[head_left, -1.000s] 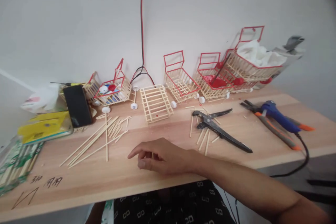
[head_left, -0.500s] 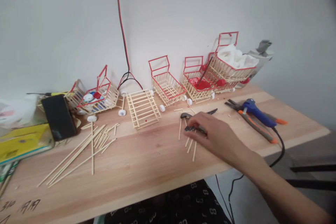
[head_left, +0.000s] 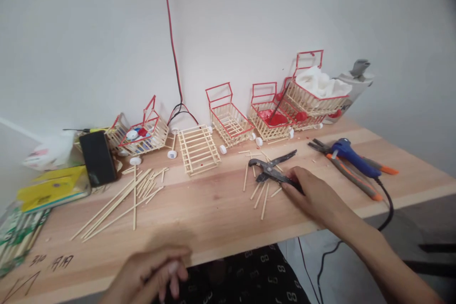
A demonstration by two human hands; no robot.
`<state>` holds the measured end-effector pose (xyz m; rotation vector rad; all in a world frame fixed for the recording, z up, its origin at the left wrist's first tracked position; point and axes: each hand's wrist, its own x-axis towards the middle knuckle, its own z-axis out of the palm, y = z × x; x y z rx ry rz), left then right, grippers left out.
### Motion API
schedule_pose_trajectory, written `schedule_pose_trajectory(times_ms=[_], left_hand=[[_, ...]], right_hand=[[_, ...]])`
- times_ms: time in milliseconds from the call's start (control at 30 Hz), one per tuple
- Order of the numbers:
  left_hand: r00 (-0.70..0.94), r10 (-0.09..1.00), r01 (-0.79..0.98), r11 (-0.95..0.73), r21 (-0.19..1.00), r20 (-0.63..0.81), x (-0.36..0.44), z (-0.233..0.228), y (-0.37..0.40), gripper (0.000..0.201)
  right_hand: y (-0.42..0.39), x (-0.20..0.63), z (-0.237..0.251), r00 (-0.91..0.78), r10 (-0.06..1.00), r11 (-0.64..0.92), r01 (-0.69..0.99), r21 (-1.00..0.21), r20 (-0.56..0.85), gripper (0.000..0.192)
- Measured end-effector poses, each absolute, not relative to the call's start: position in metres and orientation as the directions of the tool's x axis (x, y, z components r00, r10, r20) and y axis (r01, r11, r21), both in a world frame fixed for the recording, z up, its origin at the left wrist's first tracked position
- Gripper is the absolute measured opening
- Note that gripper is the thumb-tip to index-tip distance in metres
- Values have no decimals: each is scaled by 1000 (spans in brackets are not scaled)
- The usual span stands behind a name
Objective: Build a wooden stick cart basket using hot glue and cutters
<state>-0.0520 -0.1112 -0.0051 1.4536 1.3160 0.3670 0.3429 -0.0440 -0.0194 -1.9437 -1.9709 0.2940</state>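
Right hand (head_left: 315, 194) apparently closes on black pliers (head_left: 274, 171) among loose sticks (head_left: 261, 192); left hand's (head_left: 153, 273) grip unclear

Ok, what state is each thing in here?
right hand: closed on the cutter's handle
left hand: at table edge, blurred, holds nothing visible
black cutter: lying flat, jaws open
blue glue gun: lying on its side
stick panel: flat, unpainted
long sticks: loose, scattered
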Motion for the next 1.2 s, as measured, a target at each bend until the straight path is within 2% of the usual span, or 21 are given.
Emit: schedule_pose_trajectory(times_ms=[67, 133, 233, 367, 467, 600, 700, 800, 1033, 1200], left_hand=[[167, 960, 502, 114, 857, -225, -53, 20, -88, 45], [9, 996, 475, 76, 877, -91, -55, 31, -62, 49], [-112, 992, 322, 85, 943, -51, -56, 27, -23, 55], [-54, 992, 66, 118, 991, -114, -49, 14, 17, 57], [-85, 990, -5, 111, 994, -112, -42, 10, 37, 48], [-104, 988, -20, 111, 994, -113, -36, 9, 55, 39], [-79, 990, -32, 115, 993, -118, -35, 7, 62, 43], [-75, 989, -38, 124, 992, -126, -36, 6, 66, 46], [-25, 991, -29, 128, 991, -129, -38, 11, 72, 50], [12, 991, -6, 135, 991, -135, -36, 16, 76, 51]], right_hand=[[-46, 353, -24, -11, 989, 69, 917, -393, 148, 14], [-48, 365, -29, -25, 983, 97, 914, -393, 183, 15], [-50, 380, -38, -34, 979, 109, 921, -373, 203, 17], [-50, 386, -31, -49, 947, 162, 927, -337, 319, 29], [-47, 373, -9, -55, 905, 236, 890, -391, 421, 38], [-32, 333, 17, -103, 956, 264, 712, -650, 275, 39], [-7, 298, 21, -226, 945, 322, 538, -779, 235, 45], [22, 269, 15, -294, 932, 330, 449, -830, 211, 47], [66, 228, -2, -268, 958, 169, 242, -956, 102, 65], [71, 217, 1, -333, 936, 173, 163, -971, 111, 56]])
